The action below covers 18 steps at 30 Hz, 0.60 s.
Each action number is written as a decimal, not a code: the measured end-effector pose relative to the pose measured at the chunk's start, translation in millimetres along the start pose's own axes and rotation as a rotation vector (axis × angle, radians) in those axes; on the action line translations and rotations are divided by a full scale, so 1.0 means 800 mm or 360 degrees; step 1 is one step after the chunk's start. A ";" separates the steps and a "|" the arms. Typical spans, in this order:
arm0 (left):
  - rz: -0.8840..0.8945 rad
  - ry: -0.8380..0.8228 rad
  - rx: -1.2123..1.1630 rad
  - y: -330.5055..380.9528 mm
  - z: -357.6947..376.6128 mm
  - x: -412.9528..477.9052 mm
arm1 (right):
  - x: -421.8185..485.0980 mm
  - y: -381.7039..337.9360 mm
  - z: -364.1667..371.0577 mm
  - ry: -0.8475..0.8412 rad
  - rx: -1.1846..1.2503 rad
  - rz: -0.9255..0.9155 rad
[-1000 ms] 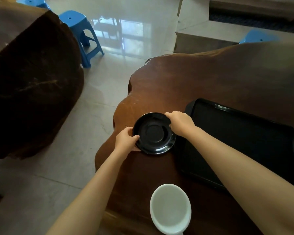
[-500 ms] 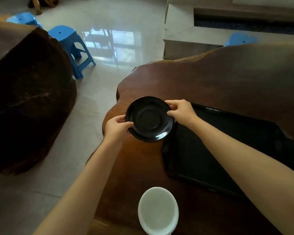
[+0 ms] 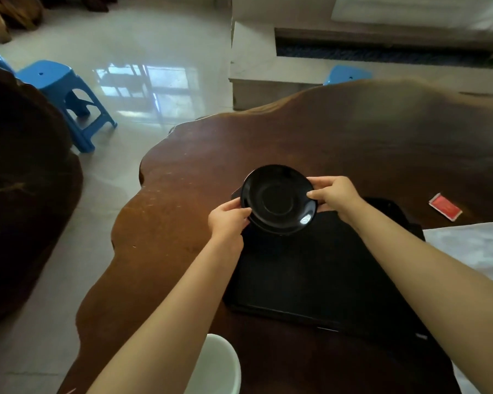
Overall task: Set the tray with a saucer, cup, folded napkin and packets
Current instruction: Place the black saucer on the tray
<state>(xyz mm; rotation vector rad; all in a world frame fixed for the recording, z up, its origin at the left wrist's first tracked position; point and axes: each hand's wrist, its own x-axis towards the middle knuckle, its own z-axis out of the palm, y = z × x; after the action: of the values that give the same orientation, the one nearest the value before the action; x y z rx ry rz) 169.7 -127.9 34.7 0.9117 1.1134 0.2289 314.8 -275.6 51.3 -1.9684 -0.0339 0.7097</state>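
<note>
Saucer [image 3: 278,199] now above tray [image 3: 310,277] corner, not beside it; left hand [image 3: 228,220] and right hand [image 3: 337,195] each in pinch grip on rim

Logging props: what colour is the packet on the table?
Red packet, clearest in the head view.

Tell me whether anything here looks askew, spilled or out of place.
Nothing looks spilled or damaged. The saucer tilts toward the camera only because the left hand and right hand hold its rim above the tray. The red packet lies on the table, off the tray.
</note>
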 end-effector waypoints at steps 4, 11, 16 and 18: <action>0.0040 0.0118 0.0168 -0.027 0.014 0.011 | 0.007 0.037 0.000 0.0063 0.0071 0.0031; 0.0180 0.0259 0.0458 -0.063 0.027 0.013 | 0.028 0.073 0.001 0.0205 -0.0238 -0.0054; 0.0190 0.0320 0.0513 -0.075 0.032 0.014 | 0.034 0.082 0.004 0.0249 -0.0507 -0.0145; 0.0207 0.0348 0.0528 -0.077 0.033 0.014 | 0.036 0.085 0.006 0.0249 -0.0514 -0.0157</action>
<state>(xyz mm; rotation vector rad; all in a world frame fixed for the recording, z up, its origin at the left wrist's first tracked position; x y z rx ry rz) 180.3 -174.0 -13.9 1.2794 1.3196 0.2596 317.4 -296.5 -19.7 -2.3081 -0.1582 0.5071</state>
